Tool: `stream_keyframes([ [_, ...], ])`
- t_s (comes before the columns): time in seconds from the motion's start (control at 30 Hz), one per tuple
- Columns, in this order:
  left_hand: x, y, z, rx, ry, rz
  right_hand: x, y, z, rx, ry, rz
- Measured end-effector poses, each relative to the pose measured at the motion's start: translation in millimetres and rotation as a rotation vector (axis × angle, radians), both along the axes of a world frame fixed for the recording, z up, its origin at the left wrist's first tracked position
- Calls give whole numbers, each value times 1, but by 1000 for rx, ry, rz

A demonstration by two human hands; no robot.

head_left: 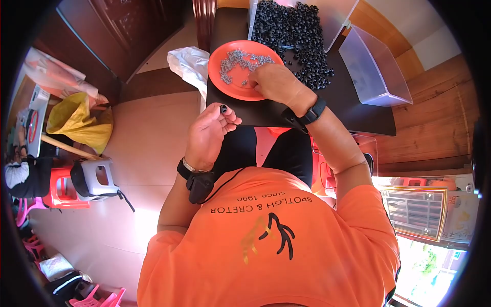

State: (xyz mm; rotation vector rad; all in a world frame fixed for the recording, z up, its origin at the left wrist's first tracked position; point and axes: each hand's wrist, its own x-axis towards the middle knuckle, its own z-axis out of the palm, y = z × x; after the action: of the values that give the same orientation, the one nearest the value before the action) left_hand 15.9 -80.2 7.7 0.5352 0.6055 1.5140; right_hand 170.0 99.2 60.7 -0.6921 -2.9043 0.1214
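My left hand [210,127] is in front of the dark table's near edge, fingers curled, pinching a small black knob-like plastic part [223,108] between thumb and forefinger. Over the right side of a round orange plate [217,84] is my right hand [276,84], its fingertips drawn together low at the plate's surface. Whatever those fingertips hold is hidden or too small to make out. Scattered in the plate are many small silver metal pieces [232,64], perhaps screws. Behind the plate, a large heap of black plastic parts [286,28] spills out of a clear bin onto the table.
The clear bin [335,30] lies at the back of the dark table [353,112], with a clear plastic tray [376,69] to its right. A white plastic bag [189,66] hangs at the table's left. Stools [99,176] and a yellow sack [82,123] stand farther left.
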Motion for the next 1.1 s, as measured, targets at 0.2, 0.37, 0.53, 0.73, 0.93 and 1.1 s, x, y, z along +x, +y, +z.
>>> stream_keyframes([
  [0.2, 5, 4, 4, 13, 29, -27, 2, 2, -3, -77, 46, 1],
  [0.37, 11, 5, 4, 10, 88, -32, -1, 5, -9, -112, 172, 50],
  [0.53, 16, 5, 8, 37, 106, -47, 3, 3, -9, -120, 226, 37],
  [0.73, 23, 7, 14, 104, 72, -82, 22, -30, 12, -929, 740, 54],
  [0.93, 33, 14, 12, 209, 47, -150, 40, -73, 22, -1241, 910, 54],
  [1.1, 41, 13, 19, 164, 54, -128, 45, -89, 21, -1202, 1003, 32],
])
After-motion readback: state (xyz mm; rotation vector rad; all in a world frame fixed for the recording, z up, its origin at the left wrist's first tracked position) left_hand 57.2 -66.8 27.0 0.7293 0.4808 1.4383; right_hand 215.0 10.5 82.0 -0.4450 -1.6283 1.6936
